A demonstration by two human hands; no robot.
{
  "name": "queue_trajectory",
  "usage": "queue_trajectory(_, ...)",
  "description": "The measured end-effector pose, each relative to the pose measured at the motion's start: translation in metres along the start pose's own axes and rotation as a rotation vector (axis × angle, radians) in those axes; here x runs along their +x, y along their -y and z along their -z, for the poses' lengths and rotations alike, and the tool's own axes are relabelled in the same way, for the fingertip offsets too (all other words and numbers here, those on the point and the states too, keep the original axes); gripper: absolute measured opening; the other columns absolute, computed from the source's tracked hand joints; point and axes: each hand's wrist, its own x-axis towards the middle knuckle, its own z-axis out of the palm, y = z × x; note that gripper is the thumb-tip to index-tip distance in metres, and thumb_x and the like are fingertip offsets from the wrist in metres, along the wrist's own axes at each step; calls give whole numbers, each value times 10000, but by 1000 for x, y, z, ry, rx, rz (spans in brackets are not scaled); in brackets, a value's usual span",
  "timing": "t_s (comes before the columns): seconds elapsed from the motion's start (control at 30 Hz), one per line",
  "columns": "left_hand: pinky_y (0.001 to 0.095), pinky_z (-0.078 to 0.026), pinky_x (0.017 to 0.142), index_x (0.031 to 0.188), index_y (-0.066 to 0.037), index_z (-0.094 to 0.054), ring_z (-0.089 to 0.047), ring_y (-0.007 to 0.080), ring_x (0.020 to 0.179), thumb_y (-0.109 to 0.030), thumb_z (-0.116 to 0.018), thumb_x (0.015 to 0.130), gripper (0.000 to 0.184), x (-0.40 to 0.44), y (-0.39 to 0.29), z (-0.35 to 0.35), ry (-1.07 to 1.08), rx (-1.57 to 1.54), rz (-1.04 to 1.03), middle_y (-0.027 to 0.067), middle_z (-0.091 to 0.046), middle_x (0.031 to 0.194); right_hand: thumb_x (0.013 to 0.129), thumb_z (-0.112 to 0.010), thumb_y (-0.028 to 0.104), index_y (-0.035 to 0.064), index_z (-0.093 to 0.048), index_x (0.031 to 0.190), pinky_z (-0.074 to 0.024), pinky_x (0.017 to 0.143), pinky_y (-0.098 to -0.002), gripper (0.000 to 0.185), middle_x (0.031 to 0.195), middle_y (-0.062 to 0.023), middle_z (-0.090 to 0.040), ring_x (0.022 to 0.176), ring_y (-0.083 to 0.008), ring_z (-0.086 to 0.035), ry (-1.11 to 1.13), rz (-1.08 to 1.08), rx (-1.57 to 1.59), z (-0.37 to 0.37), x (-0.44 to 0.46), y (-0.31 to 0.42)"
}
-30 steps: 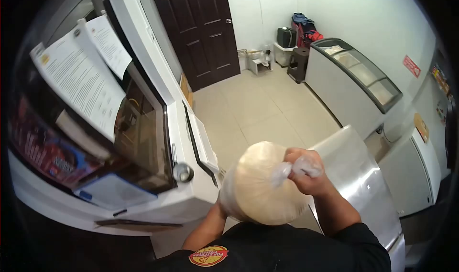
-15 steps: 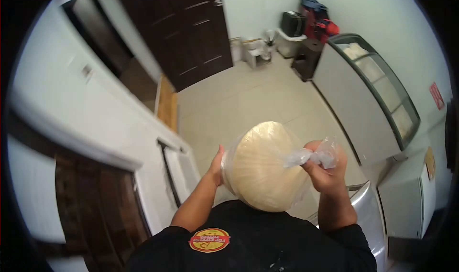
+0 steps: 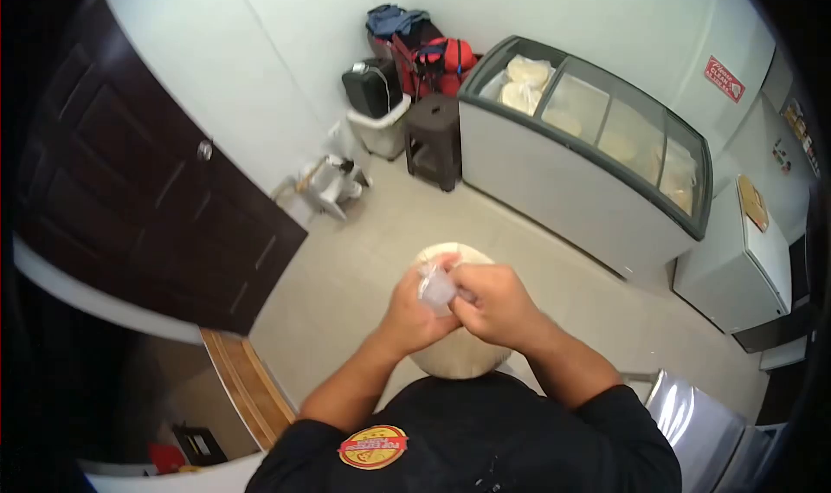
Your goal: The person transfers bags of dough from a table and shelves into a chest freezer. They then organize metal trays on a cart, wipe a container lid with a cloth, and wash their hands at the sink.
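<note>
A clear plastic bag of round, flat, pale discs [image 3: 459,359] hangs close to my black shirt, low in the middle of the view. Both hands meet over it at the gathered top of the bag [image 3: 438,290]. My left hand [image 3: 414,313] is wrapped round the twisted plastic from the left. From the right, my right hand [image 3: 495,302] pinches the same plastic, its fingers touching my left hand. The hands hide part of the discs.
A glass-topped chest freezer [image 3: 554,164] with bagged pale discs stands ahead right. Left of it are a dark stool [image 3: 434,138] and a white bin [image 3: 381,128]. A dark door [image 3: 164,173] is at left, a small white appliance [image 3: 736,259] and a metal surface [image 3: 692,424] at right.
The view has turned right toward the freezer. My left hand has moved from the side of the bag to its gathered top, beside my right hand.
</note>
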Motion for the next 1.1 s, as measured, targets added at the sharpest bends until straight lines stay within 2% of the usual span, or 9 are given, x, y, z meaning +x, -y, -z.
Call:
queue_trajectory(0.27,332,-573,698,959,-27,-733,-735,216,765,-39,-800,754,217,244,118,-5,60,-135,-78,90,-741,832,787,-654,11,2,-625,959,-542,668,-360,175,838,-156,-678,710,-298,-666,-91,-71,-18,70,178,-151)
queue_trajectory(0.43,337,-571,688,985,-17,-743,-740,254,760,-24,-781,745,244,397,183,-2,240,26,-185,112,-747,845,802,-677,51,31,-636,998,-524,722,-410,201,872,-158,-669,799,-356,-653,-129,-342,83,129,269,-249)
queue_trajectory(0.57,308,-554,660,898,6,-748,-705,170,720,18,-709,807,100,520,195,-11,215,108,-290,48,-747,816,862,-722,118,6,-637,1023,-535,703,-348,213,899,-116,-682,752,-255,-658,-226,-114,-35,182,326,-336)
queue_trajectory(0.67,300,-558,689,889,10,-757,-713,164,745,34,-710,814,92,608,227,-19,196,98,-358,76,-757,841,897,-714,154,3,-652,1001,-531,735,-342,194,889,-119,-676,802,-242,-658,-547,-326,175,242,358,-426)
queue_trajectory(0.8,307,-562,678,943,12,-768,-740,222,739,12,-754,776,168,710,250,-66,102,69,-348,133,-761,848,912,-683,206,15,-721,1071,-535,848,-385,251,1055,-138,-727,943,-285,-691,-270,-707,-272,282,349,-669)
queue_trajectory(0.87,305,-560,687,937,13,-765,-734,213,741,14,-752,794,144,749,260,-94,83,96,-338,127,-760,842,922,-646,238,48,-742,1031,-521,900,-408,239,1003,-118,-733,976,-281,-690,-161,-644,-463,276,333,-773)
queue_trajectory(0.93,301,-556,705,925,15,-759,-723,194,745,18,-747,828,98,796,269,-129,22,123,-365,114,-756,832,932,-610,270,81,-763,992,-507,952,-432,250,952,-99,-740,1008,-278,-689,-65,-562,-670,314,338,-825)
queue_trajectory(1.03,300,-550,726,919,18,-747,-709,183,762,11,-734,859,62,845,284,-180,-3,148,-268,99,-750,840,886,-661,296,85,-768,1015,-401,1119,-477,269,1054,-97,-741,1156,-312,-629,603,-397,-954,346,318,-849)
queue_trajectory(1.1,299,-546,737,916,20,-741,-703,177,771,8,-727,875,45,879,301,-213,-17,152,-231,92,-747,843,879,-663,300,78,-766,1009,-369,1146,-477,277,1058,-92,-735,1191,-306,-605,436,-329,-884,356,300,-874)
